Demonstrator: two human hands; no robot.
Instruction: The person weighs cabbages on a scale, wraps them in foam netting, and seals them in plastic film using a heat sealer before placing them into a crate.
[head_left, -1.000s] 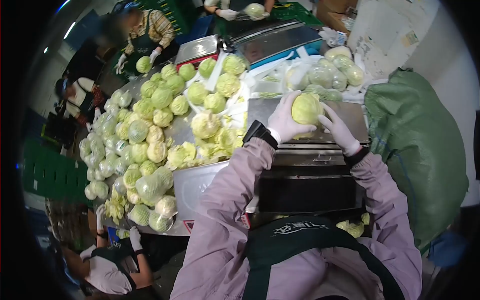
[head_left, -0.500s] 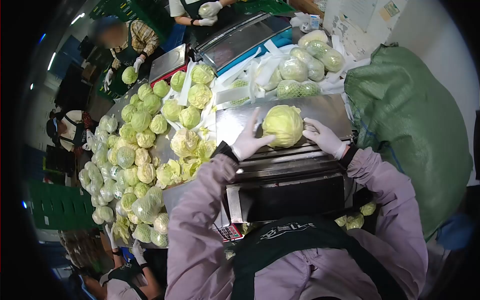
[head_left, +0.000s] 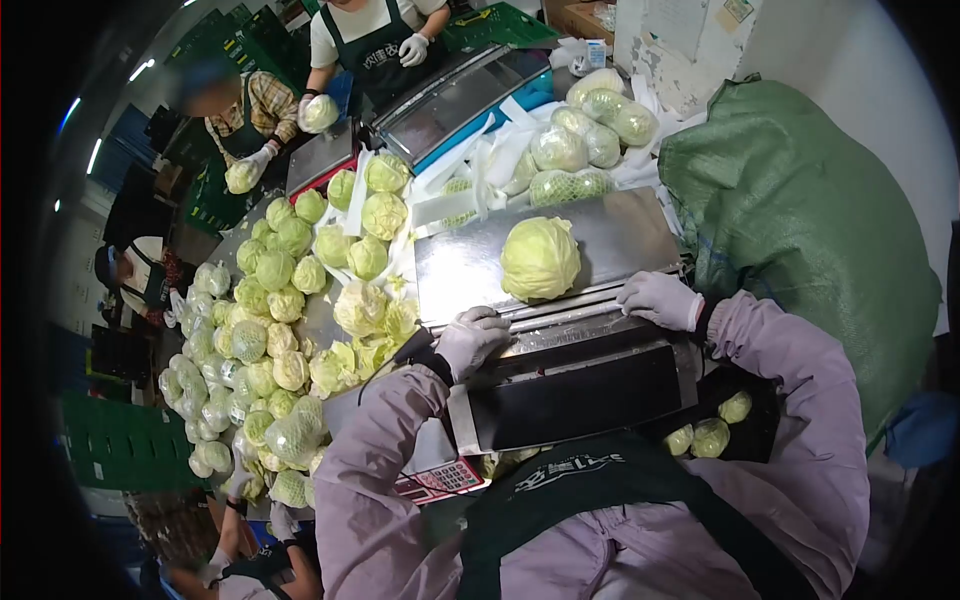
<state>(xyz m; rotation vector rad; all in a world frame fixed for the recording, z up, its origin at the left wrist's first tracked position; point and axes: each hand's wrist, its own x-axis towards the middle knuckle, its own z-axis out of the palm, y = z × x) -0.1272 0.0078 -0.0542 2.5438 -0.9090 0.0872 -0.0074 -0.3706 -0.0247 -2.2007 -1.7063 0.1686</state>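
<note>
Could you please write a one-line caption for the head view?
Cabbage on steel plate; gloved left hand and right hand at its edge.

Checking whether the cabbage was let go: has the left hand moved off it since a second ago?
Yes. The left hand has drawn back from the cabbage to the metal tray's near edge.

One cabbage [head_left: 540, 258] sits alone on the shiny metal plate [head_left: 620, 225]; two gloved hands, the left hand [head_left: 470, 338] and the right hand [head_left: 660, 300], rest at the plate's near edge; about six wrapped cabbages [head_left: 585, 130] lie in a bunch behind the plate; three small cabbages [head_left: 712, 432] lie in the dark bin low on the right; the big pile of cabbages [head_left: 270, 330] on the long table is too many to count; one green sack [head_left: 800, 220]; one keypad [head_left: 440, 478]; four other people stand around the table
</note>
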